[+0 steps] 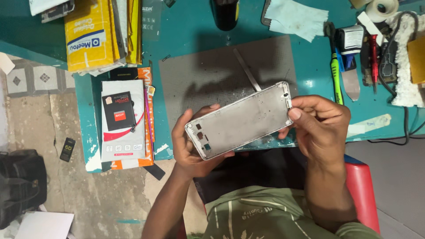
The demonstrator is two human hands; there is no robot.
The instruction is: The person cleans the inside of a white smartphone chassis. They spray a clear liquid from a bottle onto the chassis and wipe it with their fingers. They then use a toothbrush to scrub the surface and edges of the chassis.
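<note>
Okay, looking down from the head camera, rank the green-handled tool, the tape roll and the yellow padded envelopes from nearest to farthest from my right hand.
From the right hand:
1. Green-handled tool, just above the hand on the teal bench.
2. Tape roll, farther up at the bench's top right corner.
3. Yellow padded envelopes, far across at the top left.

The tabletop [186,22] is teal, with chipped white patches along its front edge. A grey work mat [199,75] with dark smudges lies on it. The phone frame [241,119] is dull silver-grey with a paler rim and small dark cut-outs at one end. The padded envelopes [90,33] are yellow with a white and blue label. A flat box [121,124] is white with a black and red card on top, over an orange one. The screwdriver [336,75] has a bright green handle. The stool [363,190] is red. The shirt [256,217] is olive green with pale lines. The floor [79,186] is mottled grey-beige, with patterned grey tiles at the upper left.
</note>
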